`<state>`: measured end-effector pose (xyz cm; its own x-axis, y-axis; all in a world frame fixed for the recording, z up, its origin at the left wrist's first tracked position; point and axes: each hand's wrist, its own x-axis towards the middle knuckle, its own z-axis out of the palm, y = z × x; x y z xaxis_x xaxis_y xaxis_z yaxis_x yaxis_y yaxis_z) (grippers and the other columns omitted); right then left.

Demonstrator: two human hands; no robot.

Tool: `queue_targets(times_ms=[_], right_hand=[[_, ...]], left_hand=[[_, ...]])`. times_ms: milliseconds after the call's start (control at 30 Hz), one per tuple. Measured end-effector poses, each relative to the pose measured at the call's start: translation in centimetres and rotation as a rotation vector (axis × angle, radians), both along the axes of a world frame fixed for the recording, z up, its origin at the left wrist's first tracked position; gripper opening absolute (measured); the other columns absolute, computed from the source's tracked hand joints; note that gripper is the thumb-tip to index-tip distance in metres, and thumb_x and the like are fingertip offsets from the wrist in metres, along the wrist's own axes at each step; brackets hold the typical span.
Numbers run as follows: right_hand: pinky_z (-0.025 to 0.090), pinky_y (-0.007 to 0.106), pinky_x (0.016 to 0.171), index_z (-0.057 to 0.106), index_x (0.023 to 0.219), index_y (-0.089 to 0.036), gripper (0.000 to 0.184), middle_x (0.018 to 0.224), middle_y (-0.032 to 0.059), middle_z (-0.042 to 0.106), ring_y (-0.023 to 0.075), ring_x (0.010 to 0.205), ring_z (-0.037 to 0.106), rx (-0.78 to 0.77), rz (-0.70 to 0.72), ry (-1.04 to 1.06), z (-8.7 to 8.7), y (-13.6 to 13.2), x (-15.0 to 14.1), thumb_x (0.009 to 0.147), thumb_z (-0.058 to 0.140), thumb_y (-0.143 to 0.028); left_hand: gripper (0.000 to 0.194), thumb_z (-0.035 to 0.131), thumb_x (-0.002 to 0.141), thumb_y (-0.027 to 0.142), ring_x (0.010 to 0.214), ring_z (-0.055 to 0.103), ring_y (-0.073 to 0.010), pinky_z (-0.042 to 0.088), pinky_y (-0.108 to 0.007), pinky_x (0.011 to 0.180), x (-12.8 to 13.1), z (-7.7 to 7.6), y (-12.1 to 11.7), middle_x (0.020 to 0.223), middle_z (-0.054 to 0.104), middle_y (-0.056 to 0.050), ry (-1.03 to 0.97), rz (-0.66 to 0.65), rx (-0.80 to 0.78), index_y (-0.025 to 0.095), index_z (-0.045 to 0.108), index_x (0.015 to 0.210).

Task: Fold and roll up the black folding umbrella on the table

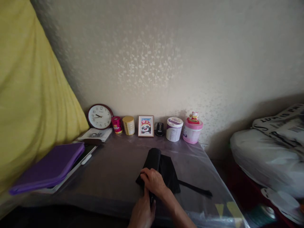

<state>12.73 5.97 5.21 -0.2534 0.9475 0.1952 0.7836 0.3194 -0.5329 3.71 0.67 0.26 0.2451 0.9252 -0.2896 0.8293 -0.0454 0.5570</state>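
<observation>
A black folding umbrella (154, 158) lies on the table in front of me, pointing away, with loose dark fabric (169, 174) spread beside its rolled part. A thin black strap (196, 188) trails from the fabric to the right. My left hand (143, 209) is closed around the near end, where the handle is partly covered by my fingers. Just beyond it, my right hand (154, 181) is closed over the rolled fabric, its fingers bent across the top. The two hands touch or nearly touch.
A clear sheet covers the table (114, 177). Along the wall stand a clock (100, 116), a pink tin (117, 125), a yellow canister (129, 126), a framed panda picture (146, 126) and two tubs (174, 131). A purple folder (49, 164) lies left, near a yellow curtain (35, 95).
</observation>
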Motion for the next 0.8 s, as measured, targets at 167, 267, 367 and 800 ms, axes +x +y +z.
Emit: queue_targets(times_ms=[167,267,367,800], right_hand=[[0.04,0.025,0.086,0.061,0.099,-0.023,0.028,0.095,0.001,0.065,0.012,0.091,0.056,0.142,0.13,0.218,-0.1,-1.1,2.1,0.089,0.035,-0.024],[0.036,0.031,0.093,0.062,0.098,-0.023,0.029,0.098,0.0026,0.065,0.0148,0.102,0.052,0.192,0.18,0.189,-1.1,-0.7,3.3,0.089,0.034,-0.024],[0.025,0.036,0.101,0.063,0.095,-0.023,0.026,0.103,0.0008,0.064,0.0151,0.112,0.045,0.212,0.226,0.108,-2.2,0.9,3.7,0.089,0.038,-0.024],[0.019,0.037,0.102,0.066,0.082,-0.022,0.025,0.092,0.0014,0.067,0.0153,0.111,0.046,0.237,0.086,-0.14,-2.6,10.0,3.5,0.085,0.041,-0.019]], left_hand=[[0.071,0.035,0.085,0.023,0.085,0.062,-0.0181,0.039,-0.023,0.068,0.0,0.6,-0.2,0.096,0.065,-0.01,0.003,0.004,0.006,0.008,-0.011,0.137],[0.071,0.035,0.085,0.022,0.087,0.061,-0.0174,0.039,-0.022,0.071,0.1,0.6,-0.2,0.097,0.065,-0.01,0.015,0.008,0.016,0.01,-0.012,0.137],[0.069,0.035,0.085,0.022,0.087,0.061,-0.0175,0.039,-0.022,0.071,0.2,0.5,-0.2,0.097,0.065,-0.01,0.046,0.028,0.014,0.01,-0.008,0.138],[0.072,0.034,0.085,0.027,0.087,0.062,-0.0204,0.041,-0.028,0.071,0.2,1.2,0.2,0.096,0.065,-0.011,0.013,0.039,-0.092,0.014,-0.015,0.137]])
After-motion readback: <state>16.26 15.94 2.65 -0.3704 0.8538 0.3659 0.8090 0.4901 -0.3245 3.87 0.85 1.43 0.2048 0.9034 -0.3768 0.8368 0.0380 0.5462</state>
